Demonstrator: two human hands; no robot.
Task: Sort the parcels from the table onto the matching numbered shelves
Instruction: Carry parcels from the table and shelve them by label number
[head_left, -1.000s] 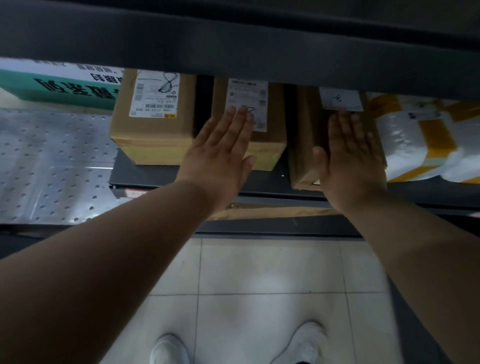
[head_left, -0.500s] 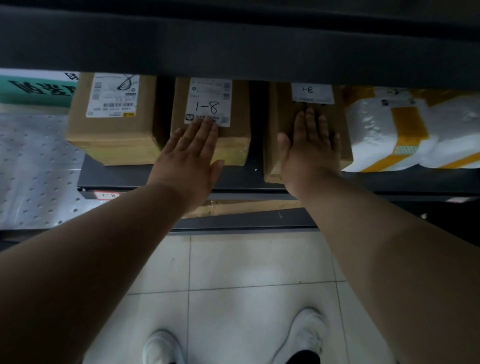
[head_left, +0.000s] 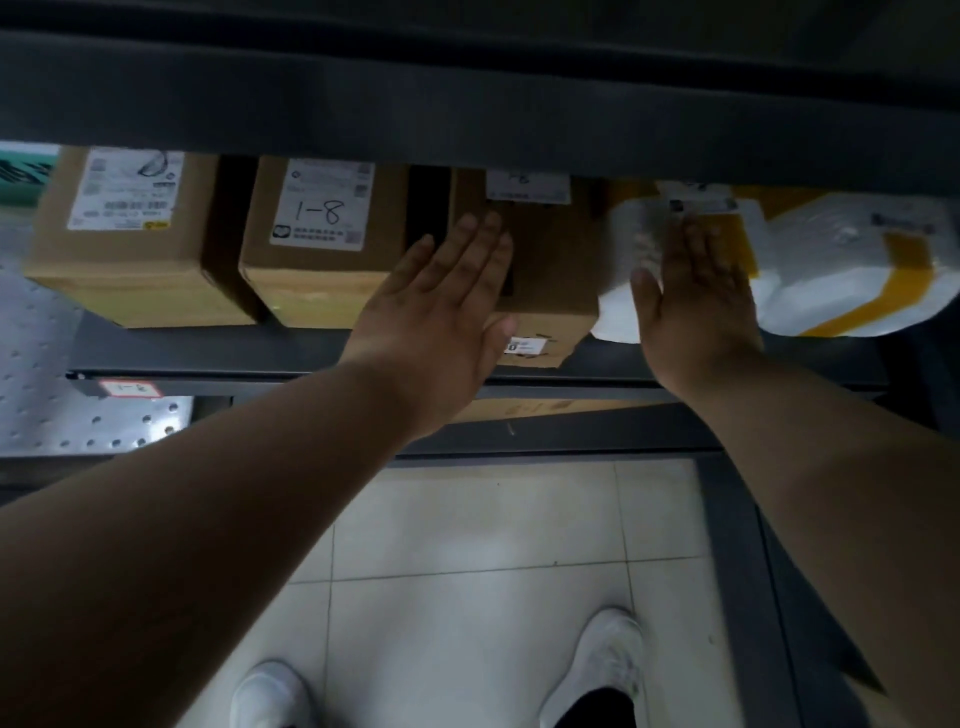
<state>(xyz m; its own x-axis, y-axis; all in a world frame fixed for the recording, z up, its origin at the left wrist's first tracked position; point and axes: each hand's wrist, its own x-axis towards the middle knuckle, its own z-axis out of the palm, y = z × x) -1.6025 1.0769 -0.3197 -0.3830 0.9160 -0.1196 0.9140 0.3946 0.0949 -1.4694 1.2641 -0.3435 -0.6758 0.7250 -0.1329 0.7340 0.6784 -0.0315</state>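
Three brown cardboard parcels stand side by side on a dark shelf (head_left: 218, 353) tagged "1-8" (head_left: 127, 388). The left box (head_left: 130, 249) and the middle box (head_left: 322, 234), marked "1-8", are untouched. My left hand (head_left: 441, 312) lies flat, fingers apart, against the left side of the third box (head_left: 556, 270). My right hand (head_left: 696, 306) is open with fingers spread over the left end of a white plastic-wrapped parcel (head_left: 841, 270) with yellow tape, to the right of that box. Neither hand grips anything.
A dark shelf beam (head_left: 467, 98) crosses overhead and hides the parcels' far ends. A perforated metal panel (head_left: 36, 374) sits at the left. Below are another cardboard edge (head_left: 545, 408), a tiled floor (head_left: 493, 519) and my white shoes (head_left: 608, 660).
Both hands have shifted right: the left from the middle "1-8" box to the third box, the right from the third box to the white wrapped parcel. The view has moved right too.
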